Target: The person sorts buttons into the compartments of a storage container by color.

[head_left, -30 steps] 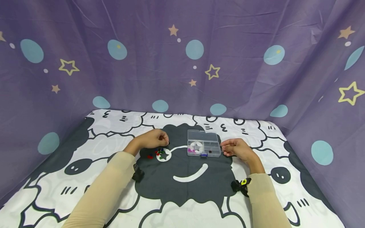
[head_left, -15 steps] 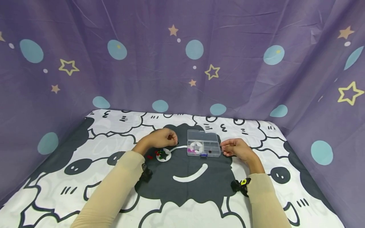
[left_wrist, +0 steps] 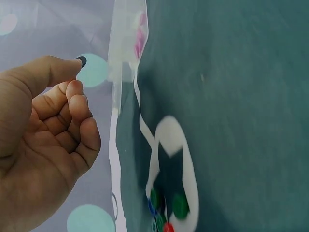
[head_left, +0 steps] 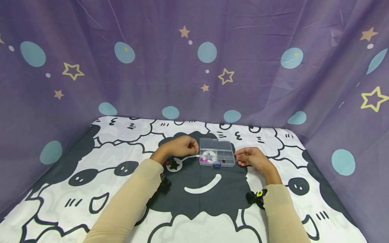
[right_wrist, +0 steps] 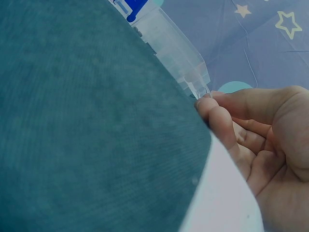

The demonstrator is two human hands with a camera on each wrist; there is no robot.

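A clear plastic compartment box (head_left: 227, 154) with its lid (head_left: 215, 144) raised lies on the dark cloth, pink pieces (head_left: 204, 160) in its left part and one dark piece (head_left: 224, 161) at the front right. My left hand (head_left: 182, 146) is beside the box's left edge. Between its thumb and fingertips it pinches a small black round piece (left_wrist: 81, 61), mostly hidden by the thumb. At the opposite end, the thumb and fingertips of my right hand (head_left: 253, 158) pinch the box's right edge, as the right wrist view shows (right_wrist: 270, 130).
Several small green, red and blue round pieces (left_wrist: 180, 206) lie together on the printed white circle to the left, partly behind the left wrist in the head view. A blue latch (head_left: 217, 165) sticks out at the box's front. A purple curtain (head_left: 170, 84) hangs behind the table.
My left hand has moved to the right, from above the coloured pieces to the box's left edge, carrying the small black piece. My right hand has stayed at the box's right edge.
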